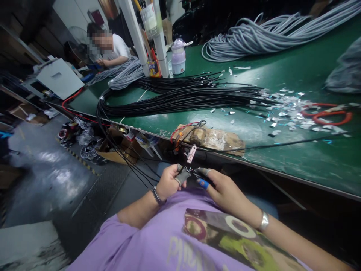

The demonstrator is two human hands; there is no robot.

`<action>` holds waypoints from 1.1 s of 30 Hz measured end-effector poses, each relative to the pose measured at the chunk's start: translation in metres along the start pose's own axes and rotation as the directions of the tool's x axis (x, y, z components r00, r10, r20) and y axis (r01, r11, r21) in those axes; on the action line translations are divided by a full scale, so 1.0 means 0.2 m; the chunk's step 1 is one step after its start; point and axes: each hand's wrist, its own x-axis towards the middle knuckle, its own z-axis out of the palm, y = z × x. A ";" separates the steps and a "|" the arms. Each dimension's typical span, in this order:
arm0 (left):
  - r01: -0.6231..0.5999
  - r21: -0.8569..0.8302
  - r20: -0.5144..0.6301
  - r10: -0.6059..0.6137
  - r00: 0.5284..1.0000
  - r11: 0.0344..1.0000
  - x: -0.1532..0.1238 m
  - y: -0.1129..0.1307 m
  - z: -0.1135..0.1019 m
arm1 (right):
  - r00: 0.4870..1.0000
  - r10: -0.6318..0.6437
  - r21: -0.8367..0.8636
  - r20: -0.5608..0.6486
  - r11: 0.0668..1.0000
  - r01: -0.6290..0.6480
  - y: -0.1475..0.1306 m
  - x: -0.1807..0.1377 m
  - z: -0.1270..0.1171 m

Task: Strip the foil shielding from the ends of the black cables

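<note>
My left hand, its thumb wrapped in grey tape, is closed around the end of a black cable. Thin bare-looking wires fan out from that end, just off the bench edge. My right hand has grey tape on a finger and blue tape on the thumb; its fingertips pinch at these wires from the other side. Just beyond my fingers, a pale pink clip-like piece hangs at the edge by a worn wooden block. Black cables run down from the bench toward my left hand.
Bundled black cables lie along the green bench. Scraps and orange-handled scissors are to the right. Grey cable coils, a lilac bottle and a post stand farther back. Another person sits far left.
</note>
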 end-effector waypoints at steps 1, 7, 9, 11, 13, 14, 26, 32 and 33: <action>-0.004 -0.002 0.003 0.004 1.000 1.000 0.00 0.00 0.00 | 1.000 0.000 0.007 0.008 1.000 0.000 0.00 0.00 0.00; -0.065 0.021 0.020 0.064 0.998 0.998 0.01 -0.03 0.01 | 0.999 0.020 -0.028 0.038 0.999 -0.018 -0.02 0.01 0.01; -0.084 0.030 0.015 0.083 0.996 0.996 0.01 -0.04 0.01 | 0.999 0.033 -0.031 0.042 0.999 -0.032 -0.03 0.01 0.01; -0.095 0.035 0.008 0.095 0.995 0.995 0.01 -0.05 0.01 | 0.998 0.052 -0.023 0.048 0.998 -0.050 -0.03 0.02 0.01; -0.105 0.040 0.003 0.105 0.994 0.994 0.01 -0.05 0.01 | 0.996 0.067 -0.021 0.051 0.998 -0.066 -0.03 0.02 0.01; -0.109 0.043 0.003 0.109 0.994 0.993 0.01 -0.06 0.01 | 0.996 0.073 -0.024 0.050 0.997 -0.072 -0.03 0.02 0.01; -0.244 0.190 -0.024 0.253 0.967 0.951 0.01 -0.09 0.01 | 0.983 0.131 -0.123 0.131 0.986 -0.115 -0.05 0.03 0.03; -0.300 0.275 -0.021 0.317 0.948 0.914 0.01 -0.11 0.00 | 0.982 0.131 -0.165 0.137 0.980 -0.107 -0.04 0.04 0.04; -0.284 0.267 -0.021 0.300 0.954 0.921 0.02 -0.11 0.00 | 0.983 0.124 -0.170 0.132 0.980 -0.101 -0.04 0.04 0.04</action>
